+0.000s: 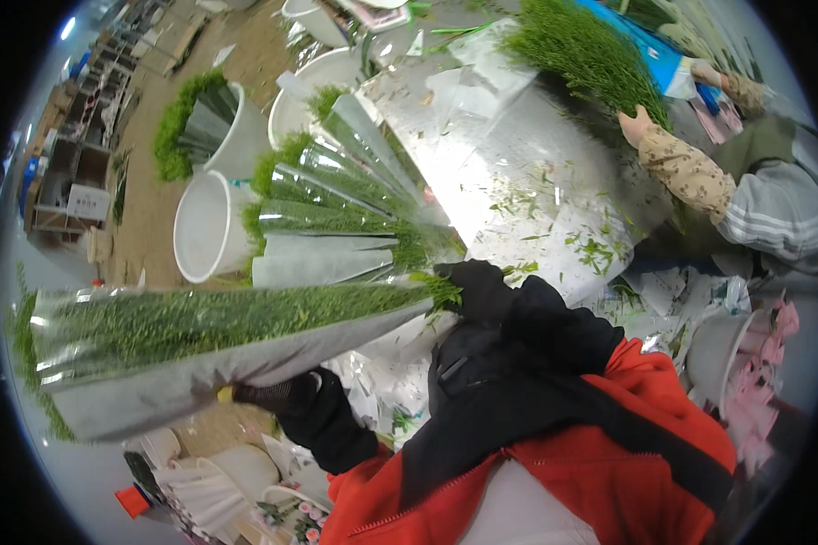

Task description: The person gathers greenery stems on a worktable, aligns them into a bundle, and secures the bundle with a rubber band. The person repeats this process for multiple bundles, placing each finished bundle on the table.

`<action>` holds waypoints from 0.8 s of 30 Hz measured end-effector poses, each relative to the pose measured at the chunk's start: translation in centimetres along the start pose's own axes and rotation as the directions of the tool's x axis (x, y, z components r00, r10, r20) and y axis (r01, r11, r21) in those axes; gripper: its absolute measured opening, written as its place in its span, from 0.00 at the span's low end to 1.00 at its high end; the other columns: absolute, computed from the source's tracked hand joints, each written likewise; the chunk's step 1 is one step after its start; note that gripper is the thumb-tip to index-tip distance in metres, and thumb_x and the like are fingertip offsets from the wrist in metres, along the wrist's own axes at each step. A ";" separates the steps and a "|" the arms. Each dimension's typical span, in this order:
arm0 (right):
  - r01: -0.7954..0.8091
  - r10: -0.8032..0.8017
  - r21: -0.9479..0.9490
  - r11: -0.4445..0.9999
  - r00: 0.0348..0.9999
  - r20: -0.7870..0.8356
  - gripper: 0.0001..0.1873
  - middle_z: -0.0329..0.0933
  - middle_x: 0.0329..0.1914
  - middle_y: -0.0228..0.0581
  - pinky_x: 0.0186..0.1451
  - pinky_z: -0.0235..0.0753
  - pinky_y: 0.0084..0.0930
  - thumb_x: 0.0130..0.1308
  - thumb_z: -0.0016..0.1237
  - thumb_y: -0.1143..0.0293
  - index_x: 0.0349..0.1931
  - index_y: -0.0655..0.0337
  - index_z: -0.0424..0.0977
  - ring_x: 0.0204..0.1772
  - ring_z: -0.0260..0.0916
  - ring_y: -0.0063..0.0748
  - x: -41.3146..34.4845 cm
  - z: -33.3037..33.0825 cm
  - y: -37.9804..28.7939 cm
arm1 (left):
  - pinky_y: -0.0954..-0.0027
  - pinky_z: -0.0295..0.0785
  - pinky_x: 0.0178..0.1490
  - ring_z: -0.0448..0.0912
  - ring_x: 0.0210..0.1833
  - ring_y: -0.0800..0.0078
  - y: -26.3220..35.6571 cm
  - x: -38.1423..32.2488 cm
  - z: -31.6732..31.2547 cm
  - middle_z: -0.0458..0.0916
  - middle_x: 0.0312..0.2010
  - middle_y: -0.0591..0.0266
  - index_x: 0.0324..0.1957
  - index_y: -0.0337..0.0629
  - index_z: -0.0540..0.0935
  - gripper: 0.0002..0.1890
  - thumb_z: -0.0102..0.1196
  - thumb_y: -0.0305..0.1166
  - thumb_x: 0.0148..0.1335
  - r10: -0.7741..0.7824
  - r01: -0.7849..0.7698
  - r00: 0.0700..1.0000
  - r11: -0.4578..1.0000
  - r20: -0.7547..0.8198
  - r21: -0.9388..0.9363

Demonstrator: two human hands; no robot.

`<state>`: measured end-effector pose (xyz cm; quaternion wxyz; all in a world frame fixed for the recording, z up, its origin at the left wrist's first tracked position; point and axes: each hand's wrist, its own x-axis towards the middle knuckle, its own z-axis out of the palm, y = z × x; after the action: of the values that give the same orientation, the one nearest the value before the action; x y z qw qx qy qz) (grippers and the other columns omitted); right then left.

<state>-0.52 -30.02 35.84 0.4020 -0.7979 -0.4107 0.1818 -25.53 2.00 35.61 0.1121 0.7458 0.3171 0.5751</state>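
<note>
A long bundle of green foliage (232,317) lies across the view in a sleeve, clear on top and whitish along its lower side (177,388). My right hand (474,289), in a dark glove, grips the bundle's narrow stem end. Against the whitish side, nearer the wide leafy end, my left hand (273,394) holds the sleeve; a yellow patch shows at its fingertip, and some fingers are hidden. Just beyond the bundle, several similar sleeved bundles (334,204) lie fanned out beside the metal table (504,163), stem ends towards my right hand.
Cut leaves (593,248) litter the table. At right, a co-worker's hand (637,126) holds loose greenery (586,54). White buckets (204,228) stand on the floor beyond the fanned bundles. A bucket (716,354) with pink wrapping is at right; pink flowers (307,518) are below.
</note>
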 end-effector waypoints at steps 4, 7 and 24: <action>-0.232 0.205 -0.116 0.966 0.956 -0.208 0.20 0.76 0.27 0.42 0.35 0.73 0.39 0.48 0.55 0.52 0.40 0.50 0.75 0.33 0.75 0.46 -5.0 -3.6 1.8 | 0.63 0.69 0.38 0.77 0.38 0.62 7.2 -7.4 10.4 0.79 0.40 0.50 0.41 0.38 0.78 0.14 0.46 0.38 0.64 0.214 -0.480 0.533 0.873 0.819 0.084; -0.342 0.260 -0.167 0.925 0.888 -0.379 0.21 0.77 0.24 0.41 0.33 0.73 0.38 0.48 0.54 0.52 0.42 0.50 0.75 0.30 0.75 0.44 -9.6 -5.4 3.0 | 0.67 0.69 0.33 0.76 0.30 0.68 17.6 -16.9 13.5 0.79 0.29 0.56 0.33 0.37 0.79 0.15 0.46 0.39 0.63 0.163 0.206 0.053 0.964 0.985 -0.171; -0.693 0.558 -0.032 0.720 0.606 -0.566 0.23 0.78 0.30 0.43 0.37 0.74 0.36 0.43 0.60 0.53 0.37 0.58 0.76 0.33 0.75 0.44 -34.6 -8.1 6.4 | 0.64 0.64 0.24 0.71 0.20 0.61 30.6 -18.8 15.2 0.71 0.16 0.56 0.24 0.38 0.74 0.06 0.49 0.29 0.54 0.899 0.117 0.313 0.284 0.307 -0.952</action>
<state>-12.83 -63.89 34.35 0.3037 -0.9521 0.0023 0.0367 -3.47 -29.98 32.31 0.4303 0.7959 -0.3821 0.1880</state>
